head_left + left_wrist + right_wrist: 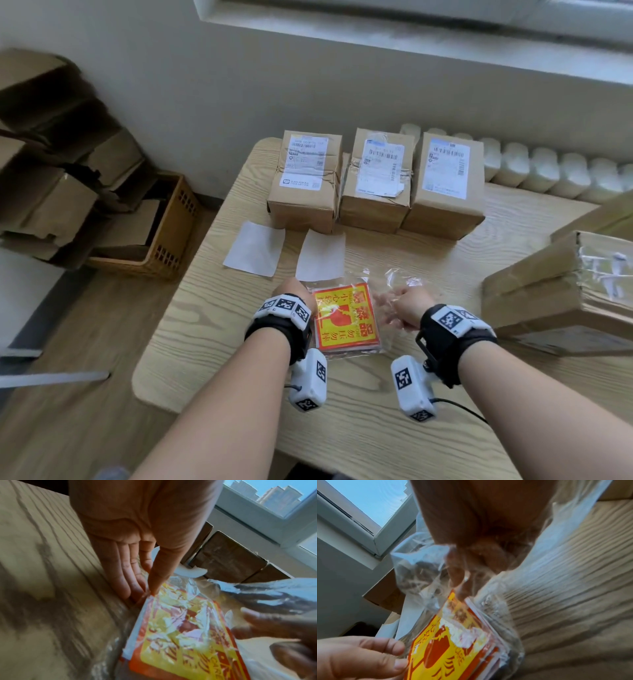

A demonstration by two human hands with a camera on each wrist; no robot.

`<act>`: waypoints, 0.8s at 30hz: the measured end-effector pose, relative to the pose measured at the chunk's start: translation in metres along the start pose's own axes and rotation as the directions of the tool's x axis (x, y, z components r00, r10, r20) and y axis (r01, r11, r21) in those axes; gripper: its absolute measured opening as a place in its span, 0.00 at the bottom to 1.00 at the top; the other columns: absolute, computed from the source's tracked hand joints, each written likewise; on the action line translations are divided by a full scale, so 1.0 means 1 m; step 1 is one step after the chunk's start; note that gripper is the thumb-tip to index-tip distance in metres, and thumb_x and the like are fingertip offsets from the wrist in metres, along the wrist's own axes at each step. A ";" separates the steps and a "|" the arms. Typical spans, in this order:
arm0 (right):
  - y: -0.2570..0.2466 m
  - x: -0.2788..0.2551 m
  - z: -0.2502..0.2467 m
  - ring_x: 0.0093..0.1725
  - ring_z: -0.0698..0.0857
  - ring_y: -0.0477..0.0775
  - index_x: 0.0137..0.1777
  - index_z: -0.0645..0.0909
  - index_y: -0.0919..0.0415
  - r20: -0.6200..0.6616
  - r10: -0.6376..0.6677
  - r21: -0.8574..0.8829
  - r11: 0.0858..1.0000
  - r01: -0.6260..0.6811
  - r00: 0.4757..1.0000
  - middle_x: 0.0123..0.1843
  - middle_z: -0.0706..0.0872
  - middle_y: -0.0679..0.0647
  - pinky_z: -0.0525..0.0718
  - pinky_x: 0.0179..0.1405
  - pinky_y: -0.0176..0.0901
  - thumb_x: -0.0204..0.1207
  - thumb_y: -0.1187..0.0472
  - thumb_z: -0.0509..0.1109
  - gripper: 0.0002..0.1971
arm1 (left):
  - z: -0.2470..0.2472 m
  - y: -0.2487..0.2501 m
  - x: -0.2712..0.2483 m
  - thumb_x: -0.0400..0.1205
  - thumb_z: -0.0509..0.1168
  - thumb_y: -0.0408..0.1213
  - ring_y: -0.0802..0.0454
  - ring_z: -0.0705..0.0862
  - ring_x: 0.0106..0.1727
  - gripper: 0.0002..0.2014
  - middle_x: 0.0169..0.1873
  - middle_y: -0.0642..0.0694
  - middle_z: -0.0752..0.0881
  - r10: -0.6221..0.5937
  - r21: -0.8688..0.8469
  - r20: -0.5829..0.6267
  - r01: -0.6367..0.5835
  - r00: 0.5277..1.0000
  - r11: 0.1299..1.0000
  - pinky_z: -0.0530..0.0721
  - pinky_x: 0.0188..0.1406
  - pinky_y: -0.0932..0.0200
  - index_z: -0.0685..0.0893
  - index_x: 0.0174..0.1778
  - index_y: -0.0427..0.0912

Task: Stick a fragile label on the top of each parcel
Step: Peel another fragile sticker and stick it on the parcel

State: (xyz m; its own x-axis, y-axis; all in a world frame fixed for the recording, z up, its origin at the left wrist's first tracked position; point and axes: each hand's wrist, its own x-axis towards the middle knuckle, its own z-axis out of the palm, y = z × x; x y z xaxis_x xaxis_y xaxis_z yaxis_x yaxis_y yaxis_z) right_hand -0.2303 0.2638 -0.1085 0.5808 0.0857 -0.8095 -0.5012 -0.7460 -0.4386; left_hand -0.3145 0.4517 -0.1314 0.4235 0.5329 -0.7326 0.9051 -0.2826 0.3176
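Head view: a stack of red-and-yellow fragile labels (346, 317) lies inside a crinkled clear plastic bag (394, 284) on the pale wood-grain table (376, 428), nearer the person than three brown cardboard parcels (375, 178) lined up at the far edge. None of the parcel tops shows a red label. Two blank white backing sheets (291, 253) lie between the stack and the parcels. The left hand (293, 291) sits at the stack's left edge; the right hand (402, 305) is in the bag's open mouth, to the stack's right.

Left wrist view: the left hand's fingers (128, 574) lie straight and flat on the table, thumb tip on the stack's corner, pinning the bag rather than gripping it.

Right wrist view: the right hand's fingers (458, 574) reach inside the film toward the stack's upper edge; whether they have pinched a label I cannot tell.

The labels look thin, light and bendy, the film slippery and prone to bunching. Best hold is probably a pinch on one free corner of the top sheet, with the stack kept pressed down.
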 end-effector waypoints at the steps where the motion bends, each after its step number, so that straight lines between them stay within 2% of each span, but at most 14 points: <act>1: 0.000 0.000 -0.001 0.20 0.75 0.47 0.53 0.82 0.60 -0.003 0.008 0.008 1.000 -0.008 1.000 0.32 0.86 0.56 0.67 0.12 0.35 0.82 0.63 0.63 0.06 | 0.000 0.001 -0.002 0.69 0.73 0.35 0.42 0.89 0.42 0.09 0.42 0.43 0.90 0.015 0.031 -0.011 -0.015 1.000 0.999 0.90 0.46 0.49 0.86 0.44 0.42; 3: 0.000 0.000 -0.002 0.20 0.76 0.47 0.48 0.81 0.59 0.003 0.024 -0.007 1.000 -0.024 1.000 0.33 0.85 0.56 0.68 0.12 0.33 0.80 0.66 0.63 0.06 | -0.001 0.003 -0.008 0.72 0.73 0.36 0.43 0.89 0.43 0.08 0.43 0.43 0.90 0.050 0.077 -0.036 -0.047 0.998 0.996 0.89 0.47 0.51 0.87 0.47 0.41; 5: 0.001 0.002 -0.003 0.23 0.79 0.50 0.44 0.82 0.65 0.009 0.029 -0.022 0.999 -0.029 1.000 0.32 0.84 0.56 0.73 0.18 0.34 0.78 0.70 0.61 0.08 | -0.003 0.006 -0.012 0.73 0.73 0.35 0.44 0.89 0.42 0.09 0.43 0.44 0.90 0.066 0.095 -0.033 -0.062 0.997 0.994 0.89 0.47 0.50 0.87 0.48 0.42; 6: 0.001 0.002 -0.002 0.25 0.81 0.52 0.45 0.84 0.67 -0.003 0.025 -0.045 0.999 -0.025 1.000 0.33 0.85 0.57 0.76 0.22 0.36 0.77 0.70 0.64 0.08 | -0.003 0.006 -0.014 0.73 0.73 0.35 0.44 0.89 0.42 0.09 0.43 0.44 0.90 0.060 0.093 -0.025 -0.058 0.998 0.994 0.89 0.47 0.50 0.87 0.48 0.41; 8: 0.000 -0.002 -0.002 0.26 0.83 0.52 0.42 0.86 0.63 -0.030 0.015 -0.159 0.987 -0.019 0.999 0.33 0.87 0.56 0.79 0.25 0.39 0.75 0.65 0.74 0.02 | -0.005 0.007 -0.016 0.73 0.73 0.34 0.43 0.89 0.43 0.08 0.43 0.43 0.89 0.051 0.074 -0.014 -0.050 0.999 0.996 0.89 0.48 0.50 0.86 0.47 0.41; 11: 0.002 0.000 0.001 0.23 0.83 0.49 0.48 0.85 0.63 0.013 0.024 -0.185 0.983 -0.022 1.000 0.35 0.88 0.55 0.80 0.21 0.37 0.64 0.52 0.84 0.19 | -0.005 0.006 -0.018 0.72 0.73 0.34 0.43 0.88 0.45 0.08 0.43 0.43 0.88 0.063 0.075 -0.026 -0.061 0.998 0.995 0.89 0.49 0.49 0.86 0.46 0.40; 13: -0.002 -0.006 0.004 0.20 0.82 0.47 0.50 0.86 0.65 0.031 0.030 -0.166 0.986 -0.025 0.999 0.30 0.88 0.53 0.77 0.19 0.34 0.70 0.55 0.80 0.15 | -0.006 0.006 -0.019 0.73 0.73 0.34 0.43 0.88 0.45 0.08 0.43 0.43 0.89 0.068 0.081 -0.023 -0.066 0.997 0.994 0.89 0.50 0.49 0.86 0.46 0.40; 14: -0.001 -0.003 0.005 0.22 0.83 0.48 0.51 0.86 0.64 0.032 0.024 -0.187 0.982 -0.018 0.999 0.31 0.88 0.53 0.78 0.21 0.34 0.72 0.56 0.78 0.13 | -0.006 0.005 -0.019 0.73 0.73 0.34 0.44 0.88 0.46 0.07 0.44 0.43 0.89 0.070 0.082 -0.020 -0.068 0.997 0.994 0.89 0.51 0.49 0.87 0.46 0.41; 16: -0.002 -0.004 0.006 0.31 0.83 0.51 0.50 0.87 0.60 0.013 -0.040 -0.345 0.938 0.042 0.999 0.39 0.89 0.54 0.80 0.29 0.38 0.74 0.52 0.76 0.11 | -0.007 0.005 -0.021 0.73 0.73 0.35 0.44 0.88 0.47 0.08 0.44 0.44 0.89 0.077 0.091 -0.019 -0.075 0.997 0.993 0.88 0.52 0.50 0.87 0.46 0.41; 19: -0.002 -0.009 0.006 0.38 0.86 0.54 0.48 0.86 0.58 0.007 -0.130 -0.469 0.875 0.118 0.992 0.44 0.90 0.56 0.83 0.39 0.45 0.79 0.55 0.69 0.07 | -0.008 0.006 -0.022 0.74 0.73 0.34 0.44 0.88 0.50 0.09 0.47 0.43 0.90 0.087 0.104 -0.030 -0.084 0.996 0.991 0.87 0.52 0.53 0.88 0.49 0.39; 20: -0.002 -0.009 0.006 0.38 0.86 0.54 0.49 0.84 0.57 0.016 -0.129 -0.466 0.876 0.122 0.991 0.44 0.90 0.56 0.83 0.39 0.45 0.80 0.56 0.68 0.07 | -0.008 0.006 -0.022 0.74 0.73 0.34 0.44 0.88 0.50 0.09 0.47 0.43 0.90 0.089 0.102 -0.030 -0.085 0.996 0.991 0.87 0.52 0.53 0.88 0.49 0.38; 23: 0.002 -0.011 0.005 0.32 0.82 0.50 0.45 0.80 0.53 0.030 -0.127 -0.394 0.910 0.129 0.991 0.40 0.86 0.53 0.79 0.30 0.39 0.81 0.53 0.67 0.06 | -0.009 0.006 -0.026 0.73 0.75 0.32 0.44 0.88 0.50 0.10 0.46 0.42 0.90 0.089 0.097 -0.019 -0.087 0.996 0.991 0.88 0.53 0.52 0.88 0.49 0.38; 24: 0.003 -0.011 0.004 0.32 0.82 0.49 0.44 0.79 0.52 0.046 -0.123 -0.372 0.919 0.131 0.991 0.39 0.86 0.52 0.79 0.30 0.39 0.80 0.52 0.68 0.06 | -0.010 0.007 -0.027 0.72 0.75 0.31 0.44 0.88 0.49 0.10 0.46 0.42 0.90 0.092 0.088 -0.019 -0.090 0.996 0.992 0.88 0.52 0.51 0.87 0.48 0.38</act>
State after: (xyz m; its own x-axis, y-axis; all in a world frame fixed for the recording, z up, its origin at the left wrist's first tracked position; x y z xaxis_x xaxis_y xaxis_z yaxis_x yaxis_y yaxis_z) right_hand -0.2410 0.2633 -0.1031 0.6076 0.2072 -0.7667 -0.1455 -0.9200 -0.3639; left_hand -0.3195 0.4431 -0.1036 0.5054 0.5199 -0.6887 0.8566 -0.3987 0.3276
